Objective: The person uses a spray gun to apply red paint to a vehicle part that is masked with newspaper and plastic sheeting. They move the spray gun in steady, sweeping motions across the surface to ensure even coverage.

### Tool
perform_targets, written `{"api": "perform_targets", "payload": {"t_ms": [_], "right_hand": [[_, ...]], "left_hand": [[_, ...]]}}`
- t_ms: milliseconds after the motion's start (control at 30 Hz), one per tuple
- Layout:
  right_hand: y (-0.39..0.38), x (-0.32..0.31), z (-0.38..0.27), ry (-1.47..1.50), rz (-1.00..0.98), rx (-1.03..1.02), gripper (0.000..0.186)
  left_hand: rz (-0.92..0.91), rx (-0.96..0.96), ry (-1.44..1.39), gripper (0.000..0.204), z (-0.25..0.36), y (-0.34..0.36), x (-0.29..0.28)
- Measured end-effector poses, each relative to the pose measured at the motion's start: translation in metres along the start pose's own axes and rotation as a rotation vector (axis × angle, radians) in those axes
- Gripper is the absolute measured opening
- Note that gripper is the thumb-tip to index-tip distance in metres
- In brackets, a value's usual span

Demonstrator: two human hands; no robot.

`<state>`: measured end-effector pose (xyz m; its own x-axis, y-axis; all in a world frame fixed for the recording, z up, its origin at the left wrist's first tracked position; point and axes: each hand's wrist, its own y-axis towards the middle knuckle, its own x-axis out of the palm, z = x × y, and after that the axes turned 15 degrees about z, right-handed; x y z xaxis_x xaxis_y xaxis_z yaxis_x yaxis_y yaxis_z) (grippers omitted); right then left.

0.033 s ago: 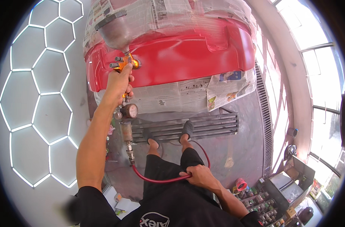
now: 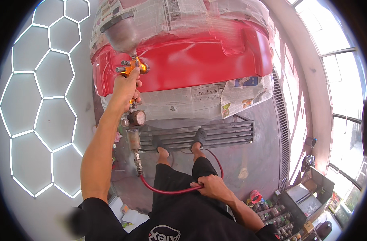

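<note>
My left hand [image 2: 127,89] is wrapped round the handle of an orange spray gun [image 2: 131,68], with a finger near its trigger. A grey paint cup [image 2: 124,37] sits on top of the gun, its dark lid tilted. Below the handle hang a round pressure gauge [image 2: 140,117] and a filter [image 2: 134,139]. From there a red air hose [image 2: 163,192] curves across to my right hand [image 2: 211,186], which grips it by my thigh. Just beyond the gun is a glossy red bumper-like panel [image 2: 179,62] of a vehicle. Masking newspaper [image 2: 171,105] covers the areas above and below it.
My feet stand on a slatted metal bench [image 2: 227,132]. A floor grate [image 2: 283,128] runs along the right, beside a wall with windows. Several small cans [image 2: 278,215] and a metal box [image 2: 312,197] are at lower right. Hexagonal lights [image 2: 42,98] line the left wall.
</note>
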<state>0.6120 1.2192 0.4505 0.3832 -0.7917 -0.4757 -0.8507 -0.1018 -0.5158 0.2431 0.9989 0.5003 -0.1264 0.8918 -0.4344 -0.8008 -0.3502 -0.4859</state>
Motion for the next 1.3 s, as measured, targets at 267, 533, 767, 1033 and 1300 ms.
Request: {"api": "perform_targets", "payload": {"t_ms": [267,533,767,1033,1300], "right_hand": [[0.024,0.025,-0.024,-0.057,-0.015,-0.147,0.053],[0.036,0.045,-0.050,-0.086,-0.057,-0.205,0.052],[0.047,0.063,-0.070,-0.101,-0.126,-0.226,0.048],[0.053,0.067,-0.084,-0.131,-0.167,-0.218,0.042],[0.046,0.059,-0.070,-0.122,-0.131,-0.153,0.044]], "left_hand": [[0.108,0.011,-0.011,0.037,-0.015,0.026,-0.060],[0.190,0.031,0.019,0.036,-0.034,0.051,-0.103],[0.253,0.069,0.037,0.043,-0.052,0.075,-0.141],[0.379,0.093,0.071,0.041,-0.062,0.084,-0.161],[0.351,0.066,0.082,0.041,-0.053,0.066,-0.144]]}}
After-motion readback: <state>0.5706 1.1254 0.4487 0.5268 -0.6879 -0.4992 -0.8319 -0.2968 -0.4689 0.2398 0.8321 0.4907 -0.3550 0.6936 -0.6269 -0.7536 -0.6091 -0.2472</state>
